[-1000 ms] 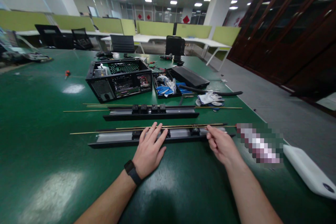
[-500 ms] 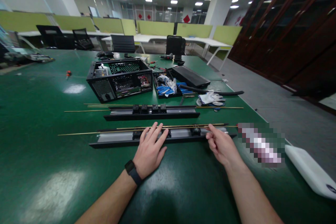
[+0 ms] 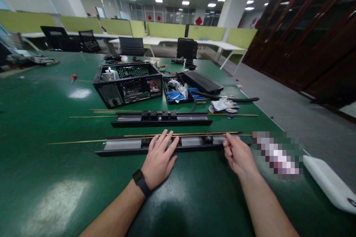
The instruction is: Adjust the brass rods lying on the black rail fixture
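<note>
A black rail with a grey channel [image 3: 191,143] lies across the table in front of me, with small black blocks [image 3: 207,138] along it. Thin brass rods [image 3: 78,142] run lengthwise over it, one sticking out far past its left end. My left hand [image 3: 159,159] rests flat with spread fingers over the rods and blocks near the rail's middle, partly hiding them. At the right part of the rail, my right hand [image 3: 237,153] has thumb and forefinger pinched at a brass rod, its other fingers curled.
Behind lies a second rail [image 3: 161,123] with several black blocks and brass rods. Further back stand an open computer case [image 3: 128,85], a tray [image 3: 170,101] of gloves and tools, and loose white gloves [image 3: 224,104]. A white object [image 3: 329,183] and a blurred-out item [image 3: 275,153] lie at right.
The long brass rod's left end has moved further left. My right hand has shifted a little to the right along the rail. My left hand stays in place.
</note>
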{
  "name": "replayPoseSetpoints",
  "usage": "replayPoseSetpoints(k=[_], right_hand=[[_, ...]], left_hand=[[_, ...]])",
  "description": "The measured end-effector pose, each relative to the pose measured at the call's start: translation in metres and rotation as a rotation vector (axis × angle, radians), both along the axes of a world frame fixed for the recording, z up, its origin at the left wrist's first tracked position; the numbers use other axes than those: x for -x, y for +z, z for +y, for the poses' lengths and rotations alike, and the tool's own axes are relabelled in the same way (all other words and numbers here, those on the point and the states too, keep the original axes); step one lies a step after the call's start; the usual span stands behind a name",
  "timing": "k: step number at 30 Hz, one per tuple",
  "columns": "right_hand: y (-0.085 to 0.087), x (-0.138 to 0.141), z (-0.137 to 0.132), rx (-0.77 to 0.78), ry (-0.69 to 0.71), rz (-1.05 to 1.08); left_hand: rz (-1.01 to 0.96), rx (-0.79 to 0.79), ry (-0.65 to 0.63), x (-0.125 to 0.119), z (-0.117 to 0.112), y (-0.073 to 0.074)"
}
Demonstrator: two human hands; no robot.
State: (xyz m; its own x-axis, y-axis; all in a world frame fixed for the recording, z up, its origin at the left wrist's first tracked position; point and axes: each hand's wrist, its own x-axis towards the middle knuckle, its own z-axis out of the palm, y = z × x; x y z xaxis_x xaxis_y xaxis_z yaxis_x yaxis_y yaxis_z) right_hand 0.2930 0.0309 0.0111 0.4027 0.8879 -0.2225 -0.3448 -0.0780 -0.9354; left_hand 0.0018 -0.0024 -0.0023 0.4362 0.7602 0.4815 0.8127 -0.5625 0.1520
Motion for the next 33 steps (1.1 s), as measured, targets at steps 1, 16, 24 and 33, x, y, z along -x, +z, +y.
replayPoseSetpoints(k=[1,16,24,33], right_hand=[[0.0,-0.001,0.0,0.0,0.004,0.006],[-0.002,0.003,0.0,-0.004,0.099,0.004],[0.004,0.01,-0.003,0.005,0.084,-0.047],[0.005,0.011,-0.002,0.015,0.092,-0.073]], left_hand=[[0.001,0.0,-0.001,0.0,0.0,0.0],[0.002,-0.002,-0.003,0.0,0.0,-0.001],[-0.007,-0.007,-0.006,0.0,0.0,0.0],[-0.008,-0.004,-0.006,-0.001,0.0,0.003]])
